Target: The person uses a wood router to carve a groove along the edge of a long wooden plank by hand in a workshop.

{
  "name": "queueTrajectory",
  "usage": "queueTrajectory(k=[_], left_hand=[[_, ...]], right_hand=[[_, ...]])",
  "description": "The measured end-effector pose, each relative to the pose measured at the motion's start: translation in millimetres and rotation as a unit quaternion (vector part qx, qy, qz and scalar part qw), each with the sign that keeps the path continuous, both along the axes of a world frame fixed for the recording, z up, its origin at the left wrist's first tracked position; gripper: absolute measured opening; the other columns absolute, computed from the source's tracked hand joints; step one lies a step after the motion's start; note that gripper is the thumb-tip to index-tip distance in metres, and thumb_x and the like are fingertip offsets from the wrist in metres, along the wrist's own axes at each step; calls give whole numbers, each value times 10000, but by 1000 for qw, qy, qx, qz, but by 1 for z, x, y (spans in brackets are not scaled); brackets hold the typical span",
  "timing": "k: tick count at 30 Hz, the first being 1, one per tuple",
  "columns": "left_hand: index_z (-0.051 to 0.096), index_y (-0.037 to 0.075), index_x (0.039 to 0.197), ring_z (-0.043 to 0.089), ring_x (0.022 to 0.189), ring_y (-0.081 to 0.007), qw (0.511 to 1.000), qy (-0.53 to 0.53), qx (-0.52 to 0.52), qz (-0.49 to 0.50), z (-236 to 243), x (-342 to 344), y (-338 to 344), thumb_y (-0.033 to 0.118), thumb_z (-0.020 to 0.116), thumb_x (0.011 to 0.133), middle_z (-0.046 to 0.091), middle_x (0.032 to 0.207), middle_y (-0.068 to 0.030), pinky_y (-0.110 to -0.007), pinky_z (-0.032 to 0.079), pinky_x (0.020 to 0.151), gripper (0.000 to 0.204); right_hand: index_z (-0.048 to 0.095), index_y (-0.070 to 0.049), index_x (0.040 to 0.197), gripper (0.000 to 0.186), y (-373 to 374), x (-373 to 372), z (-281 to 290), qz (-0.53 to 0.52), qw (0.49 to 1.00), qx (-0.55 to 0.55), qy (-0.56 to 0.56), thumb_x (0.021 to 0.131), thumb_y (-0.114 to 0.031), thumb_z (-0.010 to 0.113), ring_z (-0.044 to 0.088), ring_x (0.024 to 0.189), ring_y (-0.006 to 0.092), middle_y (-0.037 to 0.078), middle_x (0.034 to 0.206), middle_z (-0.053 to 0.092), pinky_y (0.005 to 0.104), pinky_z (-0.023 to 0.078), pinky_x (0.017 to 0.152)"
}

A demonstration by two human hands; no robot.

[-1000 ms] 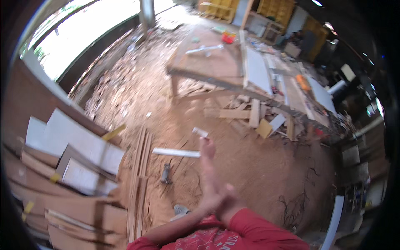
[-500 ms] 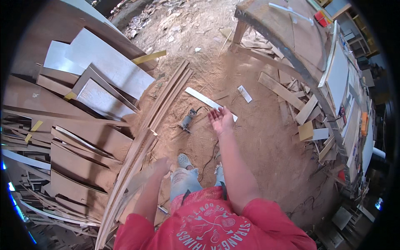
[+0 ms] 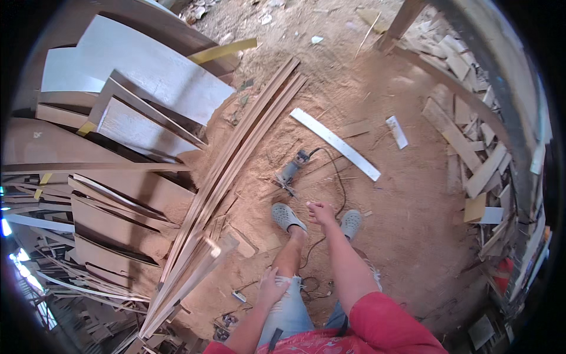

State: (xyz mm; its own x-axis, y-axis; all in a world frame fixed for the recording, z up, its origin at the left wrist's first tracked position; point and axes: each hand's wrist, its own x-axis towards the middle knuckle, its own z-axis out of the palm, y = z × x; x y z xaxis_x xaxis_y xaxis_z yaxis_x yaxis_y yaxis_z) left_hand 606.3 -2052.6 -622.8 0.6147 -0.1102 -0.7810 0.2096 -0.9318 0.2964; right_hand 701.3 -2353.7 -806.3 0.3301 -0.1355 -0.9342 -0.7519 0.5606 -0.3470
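My right hand (image 3: 320,213) hangs over the sawdust-covered ground between my two grey clogs, its fingers curled in with nothing visible in them. Just ahead and to its left lies a small grey handheld power tool (image 3: 289,171), apart from the hand; it looks like a trim router. A black cord (image 3: 340,183) runs from its far end and loops back past my right hand. My left hand (image 3: 273,289) rests flat on my left leg at the torn knee of the jeans (image 3: 287,311), holding nothing.
Long wooden strips (image 3: 236,141) lie diagonally left of the tool. Curved boards and white panels (image 3: 147,65) lean at the left. A white strip (image 3: 336,143) and a short white piece (image 3: 397,131) lie beyond. Wood offcuts (image 3: 454,133) are heaped by the workbench frame (image 3: 495,47) at right.
My right hand has come down from in front of me, its open fingers now curled. My left hand has moved onto my leg. The view has shifted lower over the ground.
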Motion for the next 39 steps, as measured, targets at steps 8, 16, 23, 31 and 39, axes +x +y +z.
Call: queueTrajectory(k=[8, 16, 23, 31, 39], left_hand=[[745, 50, 1316, 631, 1296, -457, 993, -94, 21, -70, -29, 66, 29, 337, 873, 846, 656, 1419, -283, -513, 482, 1161, 565], [761, 79, 1297, 620, 1326, -436, 996, -69, 15, -57, -31, 96, 26, 347, 864, 855, 656, 1421, -266, -513, 486, 1156, 527], [762, 108, 1306, 621, 1330, -425, 996, -63, 8, -56, -30, 77, 33, 382, 850, 861, 647, 1437, -251, -507, 491, 1151, 531], [771, 121, 1267, 656, 1217, -421, 996, -37, 65, -56, -13, 47, 7, 404, 800, 867, 719, 1286, -206, -533, 520, 1067, 491], [753, 48, 1180, 683, 1145, -424, 972, -173, -156, -27, 9, 26, -31, 243, 780, 902, 744, 1184, -194, -506, 544, 1029, 341]], right_hand=[[806, 39, 975, 723, 61, 107, -230, 10, 994, -105, 17, 852, -673, 848, 716, 861, 259, 178, 928, 773, 423, 559, 813], [708, 102, 1285, 790, 90, 161, -300, -118, 982, -136, 59, 865, -540, 894, 756, 1107, 339, 240, 1306, 751, 452, 562, 999], [678, 2, 1347, 645, 54, 95, -201, -207, 971, 106, -54, 977, -518, 772, 748, 1004, 256, 126, 1181, 773, 426, 585, 908], [630, -5, 1405, 702, -33, -14, 87, -218, 918, 297, -148, 983, -554, 749, 760, 1127, 291, 163, 1293, 754, 429, 598, 1038], [582, -1, 1392, 809, -109, -69, 335, -166, 863, 360, -314, 924, -636, 767, 775, 1049, 275, 182, 1181, 744, 410, 653, 891]])
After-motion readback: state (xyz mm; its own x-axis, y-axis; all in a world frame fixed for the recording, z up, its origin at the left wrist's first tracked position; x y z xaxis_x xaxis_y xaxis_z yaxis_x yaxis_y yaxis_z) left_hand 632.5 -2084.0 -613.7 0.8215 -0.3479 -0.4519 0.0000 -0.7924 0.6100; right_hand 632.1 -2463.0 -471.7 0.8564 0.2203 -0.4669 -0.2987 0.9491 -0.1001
